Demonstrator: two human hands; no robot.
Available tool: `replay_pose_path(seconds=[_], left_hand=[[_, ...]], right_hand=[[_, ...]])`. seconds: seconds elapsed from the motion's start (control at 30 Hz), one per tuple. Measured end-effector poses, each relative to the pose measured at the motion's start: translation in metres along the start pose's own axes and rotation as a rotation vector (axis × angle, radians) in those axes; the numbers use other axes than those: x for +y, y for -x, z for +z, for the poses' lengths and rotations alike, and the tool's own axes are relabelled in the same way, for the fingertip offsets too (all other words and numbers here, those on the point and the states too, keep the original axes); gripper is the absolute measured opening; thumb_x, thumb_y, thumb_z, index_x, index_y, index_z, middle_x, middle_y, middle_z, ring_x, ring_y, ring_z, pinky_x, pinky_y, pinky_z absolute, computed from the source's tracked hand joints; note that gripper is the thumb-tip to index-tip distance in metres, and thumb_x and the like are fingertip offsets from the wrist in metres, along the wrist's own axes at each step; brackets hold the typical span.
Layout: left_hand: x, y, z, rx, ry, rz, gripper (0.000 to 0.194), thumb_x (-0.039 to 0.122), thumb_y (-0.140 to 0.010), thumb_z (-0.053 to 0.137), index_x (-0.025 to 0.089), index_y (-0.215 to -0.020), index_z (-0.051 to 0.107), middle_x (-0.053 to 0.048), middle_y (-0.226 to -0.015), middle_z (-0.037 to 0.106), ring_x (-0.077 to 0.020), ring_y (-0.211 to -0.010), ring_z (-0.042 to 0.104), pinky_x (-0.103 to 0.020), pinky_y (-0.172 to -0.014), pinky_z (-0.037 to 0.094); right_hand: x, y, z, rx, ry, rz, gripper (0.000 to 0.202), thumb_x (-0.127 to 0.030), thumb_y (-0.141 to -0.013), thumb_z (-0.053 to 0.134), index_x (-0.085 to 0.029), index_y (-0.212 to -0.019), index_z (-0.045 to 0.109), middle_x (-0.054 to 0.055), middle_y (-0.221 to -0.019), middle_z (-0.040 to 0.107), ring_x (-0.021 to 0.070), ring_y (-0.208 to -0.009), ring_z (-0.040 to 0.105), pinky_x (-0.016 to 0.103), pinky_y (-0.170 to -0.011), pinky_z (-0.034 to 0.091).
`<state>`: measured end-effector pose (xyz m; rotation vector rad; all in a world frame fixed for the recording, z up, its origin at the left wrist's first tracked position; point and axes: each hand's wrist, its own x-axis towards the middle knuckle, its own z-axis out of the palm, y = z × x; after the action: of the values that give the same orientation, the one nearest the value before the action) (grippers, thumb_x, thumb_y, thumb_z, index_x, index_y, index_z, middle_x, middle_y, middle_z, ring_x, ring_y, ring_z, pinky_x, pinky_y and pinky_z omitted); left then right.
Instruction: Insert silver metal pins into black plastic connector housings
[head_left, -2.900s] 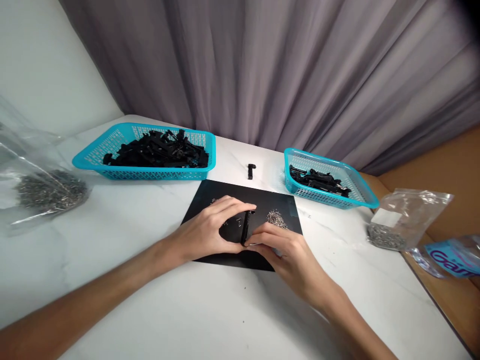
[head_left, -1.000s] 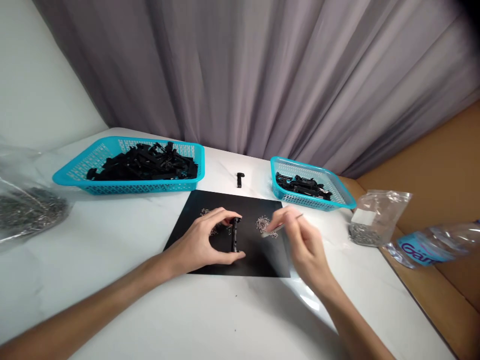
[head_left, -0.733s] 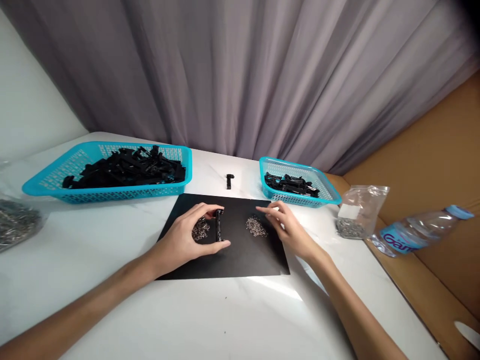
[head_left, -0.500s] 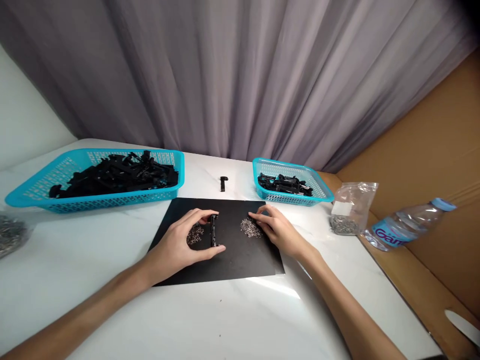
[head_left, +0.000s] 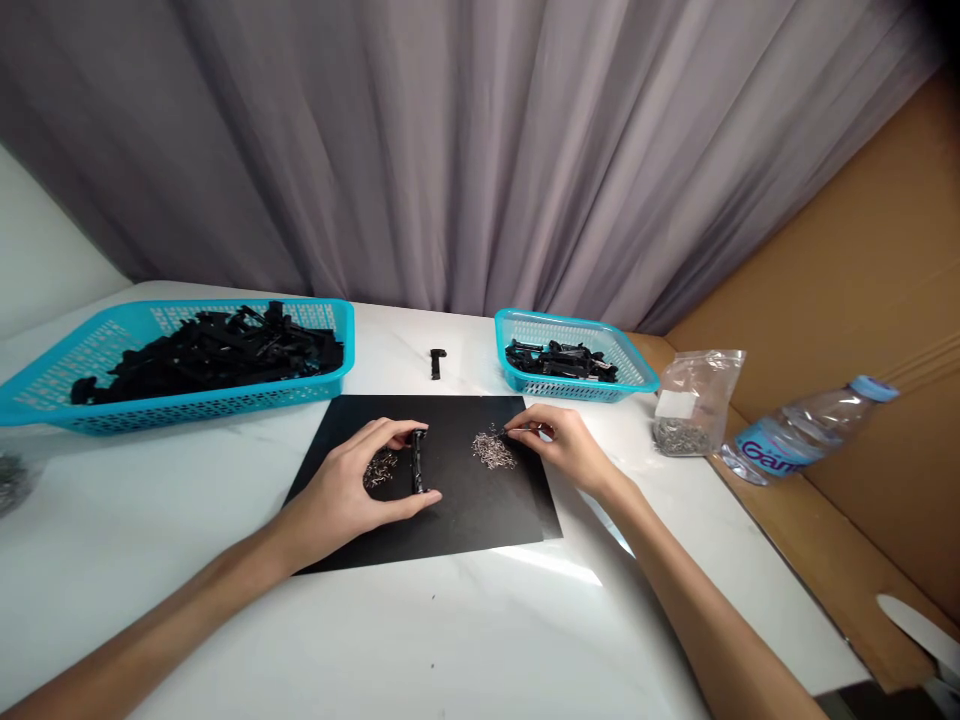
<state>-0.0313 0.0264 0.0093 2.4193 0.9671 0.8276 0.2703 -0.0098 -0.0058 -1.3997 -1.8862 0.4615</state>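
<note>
My left hand point(head_left: 352, 485) grips a narrow black plastic part point(head_left: 418, 462) by its two ends, between thumb and fingers, above the black mat point(head_left: 442, 520). Partly behind that hand lies a pile of small metal pieces point(head_left: 381, 467). My right hand point(head_left: 562, 442) is closed in a pinch on what looks like a pair of thin metal tweezers point(head_left: 523, 430). Their tip is at the upper right edge of a second pile of small silvery metal pieces point(head_left: 493, 451); whether it touches a piece is too small to tell.
A large blue basket point(head_left: 225, 402) of black parts stands left, a smaller one point(head_left: 577, 388) right. Between them lies a single black part point(head_left: 436, 364). Farther right are a clear bag of metal pieces point(head_left: 686, 435) and a water bottle point(head_left: 795, 435). Another bag point(head_left: 13, 480) sits far left.
The view has shifted slightly. My right hand's fingers have drawn together, and the thin tool now shows in them. My left hand keeps its hold on the black plastic part.
</note>
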Motion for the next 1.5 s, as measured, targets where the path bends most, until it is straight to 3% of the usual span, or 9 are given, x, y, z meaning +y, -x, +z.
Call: replay_pose_path(seconds=[0.1,0.27,0.43,0.73,0.93,1.07,1.17,1.27,1.5], left_hand=[[0.0,0.0,0.0,0.001,-0.007,0.005,0.058,0.056,-0.081,0.078,0.025,-0.127,0.063,-0.006,-0.114,0.068,-0.0251,-0.102,0.068,-0.043,-0.095,0.06],[-0.001,0.001,0.0,0.0,0.002,0.012,0.058,0.054,-0.081,0.079,0.025,-0.128,0.062,-0.006,-0.116,0.067,-0.0249,-0.103,0.067,-0.043,-0.096,0.059],[0.003,0.002,0.002,-0.021,0.04,-0.006,0.059,0.051,-0.08,0.081,0.026,-0.129,0.06,-0.006,-0.118,0.066,-0.0243,-0.105,0.066,-0.043,-0.098,0.057],[0.012,0.007,0.01,-0.097,0.099,0.006,0.066,0.05,-0.076,0.085,0.029,-0.133,0.06,-0.005,-0.124,0.068,-0.0263,-0.11,0.064,-0.046,-0.1,0.055],[0.01,0.01,0.013,-0.129,0.128,-0.01,0.066,0.051,-0.077,0.084,0.03,-0.135,0.058,-0.004,-0.121,0.066,-0.0244,-0.108,0.063,-0.043,-0.099,0.054],[0.009,0.011,0.014,-0.121,0.125,-0.025,0.066,0.052,-0.077,0.084,0.03,-0.134,0.058,-0.003,-0.121,0.065,-0.0241,-0.107,0.062,-0.043,-0.099,0.054],[0.008,0.011,0.016,-0.12,0.128,-0.019,0.066,0.052,-0.077,0.084,0.03,-0.134,0.058,-0.003,-0.121,0.065,-0.0241,-0.108,0.062,-0.043,-0.099,0.053],[0.008,0.012,0.019,-0.105,0.135,0.005,0.067,0.051,-0.077,0.085,0.03,-0.134,0.057,-0.003,-0.12,0.065,-0.0237,-0.108,0.062,-0.043,-0.099,0.054],[0.011,0.012,0.024,-0.069,0.173,0.006,0.069,0.049,-0.074,0.087,0.028,-0.133,0.058,-0.003,-0.117,0.065,-0.0233,-0.107,0.062,-0.042,-0.099,0.053]], right_hand=[[0.0,0.0,-0.002,0.001,-0.014,0.004,0.012,-0.025,-0.095,0.066,-0.02,-0.096,0.076,0.005,-0.094,0.075,0.0167,-0.08,0.063,0.031,-0.074,0.048],[0.002,0.002,-0.004,-0.049,-0.048,0.04,0.022,-0.018,-0.095,0.065,-0.02,-0.116,0.072,0.003,-0.092,0.075,0.0157,-0.078,0.065,0.029,-0.072,0.048],[-0.001,0.004,-0.009,-0.045,-0.005,0.025,0.009,-0.02,-0.094,0.066,-0.02,-0.091,0.074,0.004,-0.094,0.076,0.0169,-0.079,0.064,0.03,-0.073,0.046],[-0.028,0.012,-0.006,-0.054,-0.177,0.138,0.015,-0.029,-0.098,0.061,-0.021,-0.097,0.073,0.002,-0.09,0.075,0.0131,-0.057,0.058,0.03,-0.062,0.048],[-0.027,0.01,0.0,-0.074,-0.088,-0.002,0.021,-0.026,-0.1,0.059,-0.023,-0.106,0.079,0.006,-0.097,0.076,0.021,-0.087,0.067,0.035,-0.077,0.051],[-0.029,0.012,0.002,-0.094,-0.204,0.092,0.022,-0.029,-0.097,0.063,-0.023,-0.114,0.075,0.004,-0.091,0.075,0.0175,-0.071,0.065,0.033,-0.069,0.051],[-0.034,0.014,0.003,-0.081,-0.301,0.175,0.012,-0.03,-0.093,0.069,-0.021,-0.101,0.073,0.002,-0.084,0.074,0.0158,-0.064,0.064,0.03,-0.063,0.051],[-0.037,0.014,0.004,-0.061,-0.311,0.17,0.011,-0.03,-0.093,0.069,-0.021,-0.089,0.073,0.001,-0.082,0.073,0.0165,-0.07,0.066,0.03,-0.066,0.05],[-0.049,0.016,0.008,-0.038,-0.349,0.107,0.012,-0.033,-0.094,0.07,-0.023,-0.093,0.077,0.004,-0.098,0.077,0.0195,-0.087,0.069,0.03,-0.073,0.051]])
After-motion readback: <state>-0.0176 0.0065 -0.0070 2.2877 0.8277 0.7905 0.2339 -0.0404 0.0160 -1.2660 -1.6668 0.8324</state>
